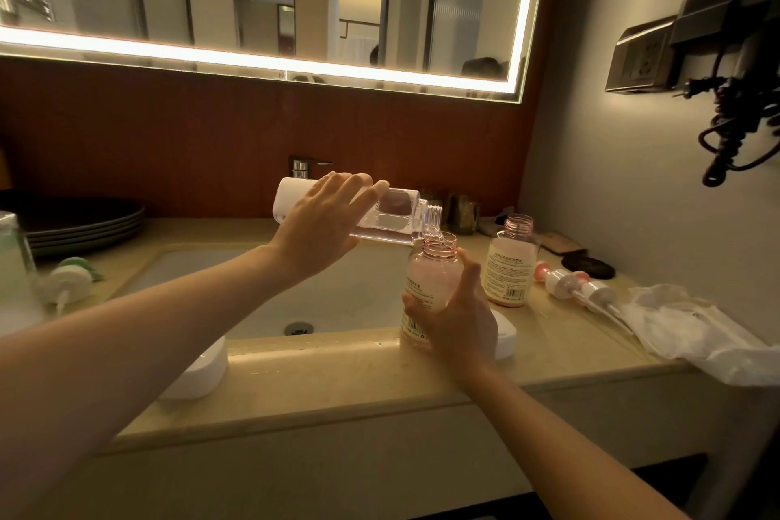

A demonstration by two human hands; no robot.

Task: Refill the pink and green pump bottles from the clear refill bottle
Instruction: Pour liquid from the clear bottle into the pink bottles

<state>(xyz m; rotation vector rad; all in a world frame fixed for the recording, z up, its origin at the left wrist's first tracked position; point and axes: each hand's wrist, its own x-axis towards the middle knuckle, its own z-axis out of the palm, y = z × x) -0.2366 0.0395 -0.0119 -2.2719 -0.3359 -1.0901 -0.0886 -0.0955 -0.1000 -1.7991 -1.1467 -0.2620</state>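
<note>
My left hand (325, 220) holds the clear refill bottle (392, 220) tipped on its side, its mouth over the open neck of a pink bottle (434, 279). My right hand (456, 317) grips that pink bottle near its base, on the counter's front edge beside the sink. A second open pink bottle (510, 262) stands upright to the right. Two pink-and-white pump heads (570, 283) lie on the counter beyond it. A green bottle (12, 262) stands at the far left, with a green-and-white pump head (69, 279) lying next to it.
The white sink basin (236, 287) lies below my left arm, with the tap (301, 167) behind. Dark plates (84, 224) are stacked at the back left. A crumpled plastic bag (692, 329) hangs over the right counter edge. Two white caps (198, 372) sit on the front rim. A hair dryer (734, 55) hangs on the right wall.
</note>
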